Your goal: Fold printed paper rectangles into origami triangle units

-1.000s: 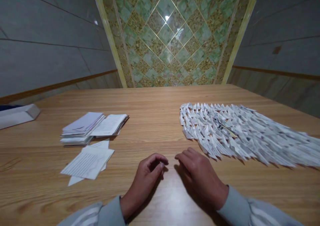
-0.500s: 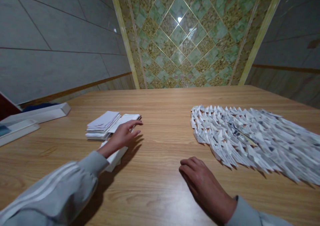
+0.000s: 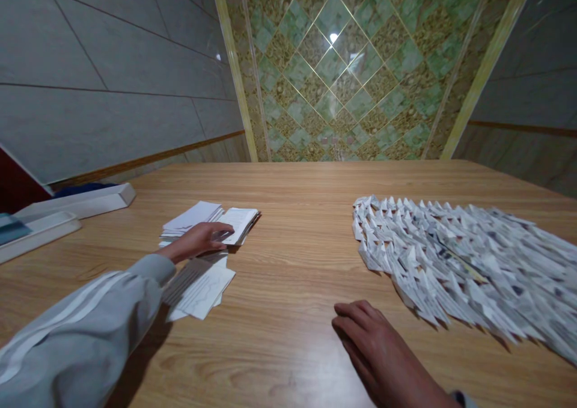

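Observation:
My left hand (image 3: 205, 240) reaches over the paper stacks with thumb and fingers apart, its fingertips at the near left edge of a printed paper stack (image 3: 240, 223). I cannot tell whether they touch it. Partly behind the hand lies a second stack of white paper (image 3: 192, 216). Several loose printed sheets (image 3: 201, 291) are fanned out below my left wrist. My right hand (image 3: 378, 345) rests on the table, fingers loosely extended and close together, with nothing visible in it. Right of it stand many pointed folded paper pieces (image 3: 433, 246), set in dense rows.
The wooden table (image 3: 297, 270) reaches to a tiled wall (image 3: 331, 71). At the far left lie a long white box (image 3: 97, 199) and a shallow white tray (image 3: 45, 231) with something blue-green in it. A dark blue item (image 3: 83, 188) lies behind the box.
My left hand has moved left and back from the right edge of the printed stack, uncovering more of it and the loose sheets. My right hand has shifted slightly lower right in view.

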A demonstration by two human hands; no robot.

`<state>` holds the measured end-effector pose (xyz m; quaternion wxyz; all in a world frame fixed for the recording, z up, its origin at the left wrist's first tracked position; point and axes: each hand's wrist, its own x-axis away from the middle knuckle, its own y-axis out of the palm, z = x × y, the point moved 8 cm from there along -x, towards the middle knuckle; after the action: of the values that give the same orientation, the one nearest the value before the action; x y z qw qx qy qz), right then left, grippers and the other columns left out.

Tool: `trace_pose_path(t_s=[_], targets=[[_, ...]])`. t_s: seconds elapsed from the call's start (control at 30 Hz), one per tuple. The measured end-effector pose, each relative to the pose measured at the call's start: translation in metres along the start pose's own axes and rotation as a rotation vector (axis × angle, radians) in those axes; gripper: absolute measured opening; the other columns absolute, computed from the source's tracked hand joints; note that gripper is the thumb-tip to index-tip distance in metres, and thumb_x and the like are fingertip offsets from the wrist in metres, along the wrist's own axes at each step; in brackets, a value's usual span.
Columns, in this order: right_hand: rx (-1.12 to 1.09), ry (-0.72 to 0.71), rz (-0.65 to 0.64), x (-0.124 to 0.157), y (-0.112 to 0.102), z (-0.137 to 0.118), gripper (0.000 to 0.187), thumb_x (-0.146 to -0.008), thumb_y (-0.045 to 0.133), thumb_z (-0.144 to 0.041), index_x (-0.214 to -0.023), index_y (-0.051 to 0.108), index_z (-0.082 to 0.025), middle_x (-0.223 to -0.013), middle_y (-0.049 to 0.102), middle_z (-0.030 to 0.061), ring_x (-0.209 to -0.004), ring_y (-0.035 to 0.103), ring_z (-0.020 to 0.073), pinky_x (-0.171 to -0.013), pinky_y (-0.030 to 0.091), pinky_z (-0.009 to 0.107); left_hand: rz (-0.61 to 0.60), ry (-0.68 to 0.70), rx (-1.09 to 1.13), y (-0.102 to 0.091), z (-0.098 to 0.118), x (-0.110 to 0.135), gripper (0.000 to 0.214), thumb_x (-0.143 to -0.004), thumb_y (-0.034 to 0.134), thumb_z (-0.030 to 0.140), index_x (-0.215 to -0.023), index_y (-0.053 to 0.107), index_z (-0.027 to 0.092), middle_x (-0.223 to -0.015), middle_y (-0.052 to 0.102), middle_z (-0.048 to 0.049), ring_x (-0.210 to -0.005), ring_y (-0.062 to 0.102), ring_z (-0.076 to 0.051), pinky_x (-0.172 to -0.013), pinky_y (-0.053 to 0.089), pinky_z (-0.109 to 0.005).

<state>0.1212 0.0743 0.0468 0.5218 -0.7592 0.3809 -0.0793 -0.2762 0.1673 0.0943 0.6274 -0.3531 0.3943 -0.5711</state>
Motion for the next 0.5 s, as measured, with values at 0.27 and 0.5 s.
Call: trace_pose_path(t_s=[0.27,0.5], targets=[[-0.02,-0.01,-0.001,0.0,0.0,0.002,0.025,-0.092,0.05,-0.007,-0.104,0.065,-0.023,-0.121,0.066,0.0092,-0.105,0.06,0.025,-0.091,0.055,0.04,-0.075,0.007,0.049,0.0,-0.019,-0.005,0.041,-0.067,0.076,0.048,-0.098,0.079,0.021,-0.11,0.077,-0.0108,-0.104,0.068,-0.033,-0.094,0.046,-0.037],[-0.016,-0.005,0.008,0.0,0.001,0.002,0.025,-0.092,0.051,-0.006,-0.103,0.066,-0.023,-0.119,0.066,0.0095,-0.105,0.061,0.0245,-0.091,0.055,0.04,-0.097,-0.062,0.106,0.003,-0.026,-0.011,0.03,-0.093,0.065,0.034,-0.116,0.065,0.015,-0.12,0.066,-0.0083,-0.104,0.066,-0.028,-0.09,0.054,-0.044]])
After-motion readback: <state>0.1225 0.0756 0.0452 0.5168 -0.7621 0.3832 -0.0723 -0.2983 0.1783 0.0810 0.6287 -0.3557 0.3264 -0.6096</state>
